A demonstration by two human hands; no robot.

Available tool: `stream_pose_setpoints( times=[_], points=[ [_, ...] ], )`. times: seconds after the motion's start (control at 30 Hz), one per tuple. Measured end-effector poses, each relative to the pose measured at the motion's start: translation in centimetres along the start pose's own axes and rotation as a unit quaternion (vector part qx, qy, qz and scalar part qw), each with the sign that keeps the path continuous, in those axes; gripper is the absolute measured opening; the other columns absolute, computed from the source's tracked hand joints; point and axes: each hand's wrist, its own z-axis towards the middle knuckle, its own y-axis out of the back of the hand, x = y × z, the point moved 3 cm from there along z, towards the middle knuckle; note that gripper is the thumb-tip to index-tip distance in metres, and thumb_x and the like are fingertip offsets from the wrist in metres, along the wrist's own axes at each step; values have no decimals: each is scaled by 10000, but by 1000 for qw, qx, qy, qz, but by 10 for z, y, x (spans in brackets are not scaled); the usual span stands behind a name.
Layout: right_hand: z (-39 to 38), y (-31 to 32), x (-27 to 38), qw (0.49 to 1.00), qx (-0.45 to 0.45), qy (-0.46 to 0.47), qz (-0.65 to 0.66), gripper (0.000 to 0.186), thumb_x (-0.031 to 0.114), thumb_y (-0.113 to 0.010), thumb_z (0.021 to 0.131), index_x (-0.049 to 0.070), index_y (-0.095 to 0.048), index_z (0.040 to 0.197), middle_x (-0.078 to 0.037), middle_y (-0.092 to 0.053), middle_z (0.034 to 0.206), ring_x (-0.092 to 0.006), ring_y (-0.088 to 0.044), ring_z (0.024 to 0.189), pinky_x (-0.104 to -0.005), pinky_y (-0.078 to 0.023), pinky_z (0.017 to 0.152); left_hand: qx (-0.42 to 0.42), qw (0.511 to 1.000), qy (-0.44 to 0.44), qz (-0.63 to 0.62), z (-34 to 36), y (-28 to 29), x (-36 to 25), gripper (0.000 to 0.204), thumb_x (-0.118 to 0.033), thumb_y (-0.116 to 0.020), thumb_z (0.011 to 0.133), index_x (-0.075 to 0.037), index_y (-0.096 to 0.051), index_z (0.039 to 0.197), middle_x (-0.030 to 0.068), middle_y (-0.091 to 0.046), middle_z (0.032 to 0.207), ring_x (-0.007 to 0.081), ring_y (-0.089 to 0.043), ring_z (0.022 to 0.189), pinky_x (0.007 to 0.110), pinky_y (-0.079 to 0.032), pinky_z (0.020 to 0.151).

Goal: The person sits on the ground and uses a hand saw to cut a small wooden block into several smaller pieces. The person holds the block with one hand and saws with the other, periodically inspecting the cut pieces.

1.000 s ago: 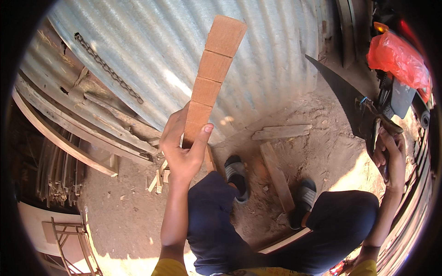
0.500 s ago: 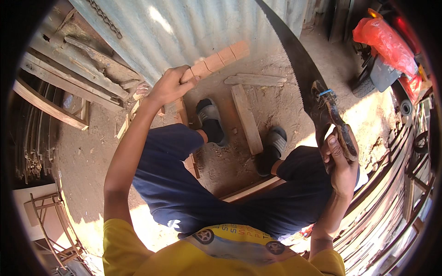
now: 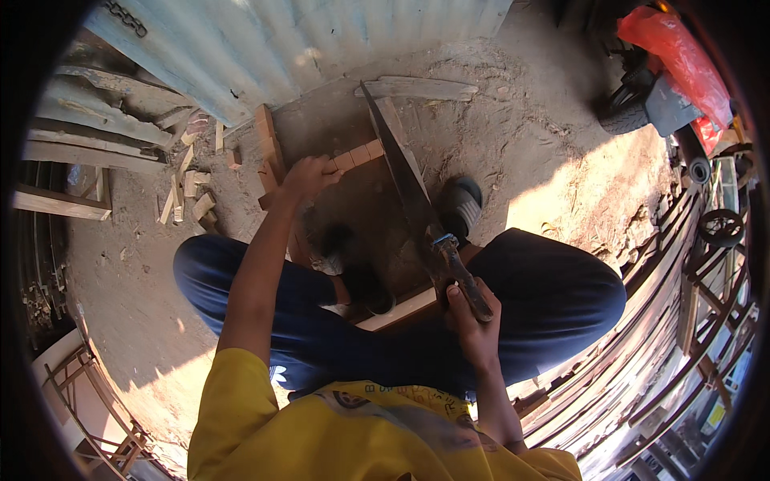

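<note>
- Ground (image 3: 545,104): bare brown earth, sunlit at the right and in strips nearer the person.
- Corrugated metal sheet (image 3: 321,40): pale blue-grey, across the top of the view.
- Timber pile (image 3: 573,405): long boards stacked at the lower right.
- Saw (image 3: 419,210): dark, slightly curved blade, its tip directed away from the person.
- Wooden strip (image 3: 359,155): reddish, crossed by several grooves, between the 2 hands; its free end lies just beside the blade, contact uncertain.
- Right hand (image 3: 475,325): clasped around the saw's handle (image 3: 461,280).
- Left hand (image 3: 305,180): grasping the strip's left end.
- Offcuts (image 3: 192,188): small pieces scattered left of the left hand.
</note>
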Motion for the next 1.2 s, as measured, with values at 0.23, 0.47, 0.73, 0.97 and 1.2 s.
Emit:
stream_pose_setpoints(
  times=[0.23,0.47,0.73,0.97,1.2],
  points=[
    [27,-15,-5,998,-11,25,-54,218,180,-644,909,-13,-615,1005,2,-533,740,-62,-473,693,-232,-386,612,36,999,-7,0,8,-15,17,559,-462,-656,797,37,-618,1047,253,-644,826,425,-638,824,467,-506,775],
    [51,-38,-19,989,3,112,-101,175,171,-636,920,18,-566,871,59,-457,653,-7,-389,591,-206,-314,504,-95,978,-125,139,31,-56,-6,715,-466,-671,789,-68,-426,1329,172,-664,999,354,-655,925,470,-513,821],
    [66,-39,-20,988,8,96,-117,175,146,-642,918,9,-563,846,45,-455,656,-20,-395,635,-218,-336,541,28,989,30,141,62,-54,-50,539,-491,-677,792,-15,-615,1038,162,-683,854,331,-679,814,429,-540,743],
    [78,-42,-25,980,14,106,-167,174,129,-647,911,-9,-562,846,1,-501,639,-25,-424,630,-238,-363,524,-2,993,36,111,62,-53,-48,369,-363,-709,775,-4,-695,862,172,-694,831,315,-690,849,427,-555,756],
    [39,-43,0,978,11,55,-201,196,118,-651,905,-15,-553,798,-27,-453,545,-20,-389,560,-246,-326,463,32,994,53,92,63,-40,-52,329,-334,-727,739,-13,-705,812,187,-694,810,333,-694,811,435,-566,734]
  ],
)
